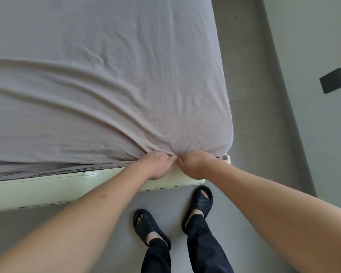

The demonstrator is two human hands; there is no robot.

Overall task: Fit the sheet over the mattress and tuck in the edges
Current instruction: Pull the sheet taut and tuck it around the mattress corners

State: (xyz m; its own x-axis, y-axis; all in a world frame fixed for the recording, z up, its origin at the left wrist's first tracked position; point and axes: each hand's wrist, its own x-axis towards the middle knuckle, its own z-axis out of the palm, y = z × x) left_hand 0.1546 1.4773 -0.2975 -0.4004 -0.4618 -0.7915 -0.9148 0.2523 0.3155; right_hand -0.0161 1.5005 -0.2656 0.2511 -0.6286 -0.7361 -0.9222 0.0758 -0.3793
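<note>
Grey sheet [106, 75], cream bed frame [47, 186]

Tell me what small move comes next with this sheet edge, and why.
Probably pull the bunched edge of the grey fabric sheet down and tuck it behind the cream padded bed frame. Left hand and right hand both pinch it there, with folds fanning from that spot.

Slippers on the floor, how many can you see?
2. One black slipper is close beside the cream bed frame, under the right forearm. The other slipper is further back from the bed, to its left. Both are on the person's feet.
</note>
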